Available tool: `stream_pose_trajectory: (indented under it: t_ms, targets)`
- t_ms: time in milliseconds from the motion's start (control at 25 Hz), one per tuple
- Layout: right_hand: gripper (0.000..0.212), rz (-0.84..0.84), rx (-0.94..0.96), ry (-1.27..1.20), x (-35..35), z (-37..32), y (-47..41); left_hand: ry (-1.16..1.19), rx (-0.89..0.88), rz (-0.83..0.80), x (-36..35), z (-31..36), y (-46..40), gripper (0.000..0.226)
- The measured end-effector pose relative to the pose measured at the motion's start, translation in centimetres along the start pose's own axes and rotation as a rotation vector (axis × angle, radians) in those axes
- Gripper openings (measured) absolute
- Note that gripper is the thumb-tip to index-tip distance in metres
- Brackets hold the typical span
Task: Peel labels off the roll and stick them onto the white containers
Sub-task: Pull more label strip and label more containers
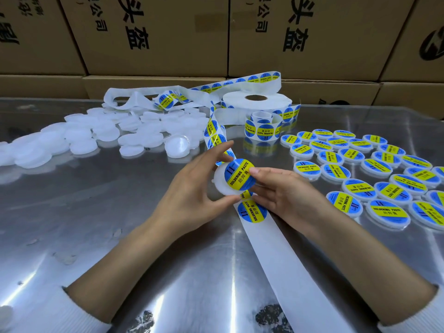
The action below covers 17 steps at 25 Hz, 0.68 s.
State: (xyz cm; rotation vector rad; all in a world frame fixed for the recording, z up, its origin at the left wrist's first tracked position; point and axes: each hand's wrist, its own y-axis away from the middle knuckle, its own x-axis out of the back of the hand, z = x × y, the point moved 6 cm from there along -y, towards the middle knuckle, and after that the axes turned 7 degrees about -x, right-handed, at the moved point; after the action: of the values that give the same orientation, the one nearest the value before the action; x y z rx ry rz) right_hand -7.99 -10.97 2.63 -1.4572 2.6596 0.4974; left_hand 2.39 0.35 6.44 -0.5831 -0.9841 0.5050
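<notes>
My left hand [192, 186] grips a round white container [222, 183] by its rim above the metal table [120, 236]. A blue and yellow "Soldering Paste" label [239, 174] lies over the container's top, and my right hand [281, 191] pinches the label's right edge with thumb and forefinger. The white backing strip [276, 251] runs under my hands toward the front edge, with one label [252, 211] still on it. The label roll [257, 105] lies flat at the back centre.
Several unlabelled white containers [84, 138] are piled at the left. Several labelled containers [374, 174] lie in rows at the right. Loose backing strip [144, 97] curls behind the pile. Cardboard boxes [156, 34] wall the table's far side.
</notes>
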Motion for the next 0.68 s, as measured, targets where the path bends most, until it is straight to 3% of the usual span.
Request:
stream_pose_trajectory:
  t_ms: [280,680]
  targets:
    - [0.009,0.052,-0.034,-0.004,0.13,0.41,0.08,0.008,0.003,0.010,-0.09,0.34,-0.07,0.092]
    - [0.007,0.121,0.015,0.047,-0.19,0.15,0.48,0.041,-0.002,0.045,0.11,0.64,-0.15,0.093]
